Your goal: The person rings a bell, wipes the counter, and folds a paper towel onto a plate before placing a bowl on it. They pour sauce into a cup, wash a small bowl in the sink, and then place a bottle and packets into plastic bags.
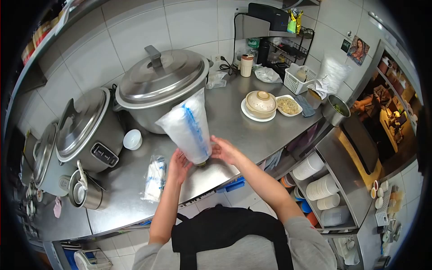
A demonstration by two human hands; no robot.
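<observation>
A tall bundle of clear plastic bags with blue print stands on the steel counter in front of me, wide at the top and narrow at the foot. A small brownish thing shows under its lower end. My left hand is at the bundle's lower left side, fingers stretched and slightly curved. On the other side, my right hand has its fingertips right at the bundle's edge, fingers spread. Left of my left hand lies a clear packet with white and blue contents.
Large lidded cookers line the counter's back and left, near a white bowl and a metal pot. To the right are a lidded clay pot, a food dish and a white basket. Stacked containers fill shelves below.
</observation>
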